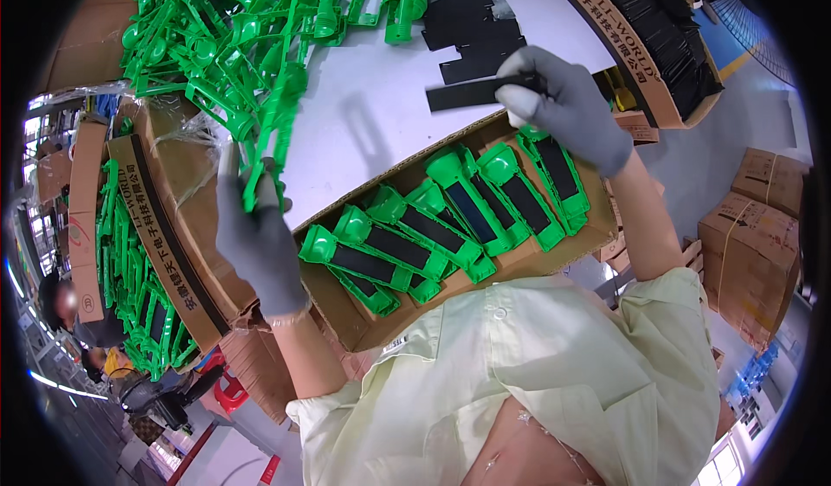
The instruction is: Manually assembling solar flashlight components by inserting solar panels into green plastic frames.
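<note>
My left hand [258,235], in a grey glove, is closed around a green plastic flashlight housing [281,122] that is smeared by motion. Between the fingers of my gloved right hand [567,105] is a flat black rectangular panel [463,96], held level above the white table. Below, between my arms, a cardboard box [351,334] holds several green housings with dark panels set into them [467,200]. More flat black panels [472,32] lie in a loose stack on the table beyond my right hand.
Loose green housings [216,36] are heaped across the table's far left. At left stands a carton [164,235] beside more green parts [143,270]. A carton of black wrapped pieces [666,36] is at upper right. Closed cartons [749,257] sit on the floor at right.
</note>
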### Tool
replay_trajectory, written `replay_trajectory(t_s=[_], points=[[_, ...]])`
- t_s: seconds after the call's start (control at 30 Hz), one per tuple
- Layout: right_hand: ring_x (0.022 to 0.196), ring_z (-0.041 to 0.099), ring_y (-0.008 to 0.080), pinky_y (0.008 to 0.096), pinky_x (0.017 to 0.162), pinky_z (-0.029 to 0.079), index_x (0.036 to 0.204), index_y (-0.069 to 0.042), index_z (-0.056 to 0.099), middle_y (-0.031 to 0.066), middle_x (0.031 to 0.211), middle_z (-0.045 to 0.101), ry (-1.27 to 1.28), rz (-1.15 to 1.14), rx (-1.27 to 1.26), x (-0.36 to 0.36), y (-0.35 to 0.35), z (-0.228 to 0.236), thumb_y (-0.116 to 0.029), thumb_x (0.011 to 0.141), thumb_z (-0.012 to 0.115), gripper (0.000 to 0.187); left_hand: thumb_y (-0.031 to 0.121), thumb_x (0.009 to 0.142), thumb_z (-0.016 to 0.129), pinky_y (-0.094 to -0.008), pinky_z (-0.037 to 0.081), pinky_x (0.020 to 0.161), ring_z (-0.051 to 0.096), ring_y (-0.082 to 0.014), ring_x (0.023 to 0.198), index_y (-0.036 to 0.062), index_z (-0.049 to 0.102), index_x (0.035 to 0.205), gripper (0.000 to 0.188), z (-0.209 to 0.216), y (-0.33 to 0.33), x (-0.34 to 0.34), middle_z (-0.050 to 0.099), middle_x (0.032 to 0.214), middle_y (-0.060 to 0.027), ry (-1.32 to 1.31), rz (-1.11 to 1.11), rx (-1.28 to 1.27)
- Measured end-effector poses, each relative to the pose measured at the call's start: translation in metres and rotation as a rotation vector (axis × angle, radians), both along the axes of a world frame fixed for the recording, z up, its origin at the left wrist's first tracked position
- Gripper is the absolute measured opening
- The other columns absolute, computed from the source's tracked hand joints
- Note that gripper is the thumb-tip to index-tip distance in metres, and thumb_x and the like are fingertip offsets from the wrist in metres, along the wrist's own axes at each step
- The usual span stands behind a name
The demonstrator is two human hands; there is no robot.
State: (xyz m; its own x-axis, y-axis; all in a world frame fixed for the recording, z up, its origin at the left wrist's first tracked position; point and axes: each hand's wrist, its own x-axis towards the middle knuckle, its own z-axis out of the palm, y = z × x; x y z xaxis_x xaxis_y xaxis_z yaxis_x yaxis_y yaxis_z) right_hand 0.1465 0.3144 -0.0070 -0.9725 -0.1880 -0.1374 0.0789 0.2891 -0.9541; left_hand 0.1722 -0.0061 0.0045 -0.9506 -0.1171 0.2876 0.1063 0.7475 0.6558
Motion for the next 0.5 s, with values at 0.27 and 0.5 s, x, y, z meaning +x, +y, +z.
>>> replay_trajectory(t_s=[0.27,0.5], points=[[0.051,0.047,0.0027,0.0189,0.047,0.036,0.099,-0.002,0.056,-0.0005,0.061,0.054,-0.121,0.141,-0.122,0.032,-0.037,0.027,-0.018,0.089,0.057,0.019,0.001,0.087,0.054,-0.0267,0.055,0.06,0.066,-0.0256,0.08,-0.0086,0.056,0.114,0.029,-0.013,0.043,0.037,0.064,0.1,-0.0189,-0.564,-0.156,1.238],[0.053,0.058,0.0065,0.0227,0.049,0.043,0.098,-0.002,0.058,0.0029,0.064,0.06,0.146,0.127,0.168,0.04,-0.038,0.011,-0.016,0.088,0.058,0.017,0.009,0.088,0.058,-0.0236,0.053,0.057,0.067,-0.0236,0.074,-0.0093,0.056,0.115,0.033,-0.009,0.06,0.038,0.064,0.087,-0.0143,-0.708,-0.169,1.133]])
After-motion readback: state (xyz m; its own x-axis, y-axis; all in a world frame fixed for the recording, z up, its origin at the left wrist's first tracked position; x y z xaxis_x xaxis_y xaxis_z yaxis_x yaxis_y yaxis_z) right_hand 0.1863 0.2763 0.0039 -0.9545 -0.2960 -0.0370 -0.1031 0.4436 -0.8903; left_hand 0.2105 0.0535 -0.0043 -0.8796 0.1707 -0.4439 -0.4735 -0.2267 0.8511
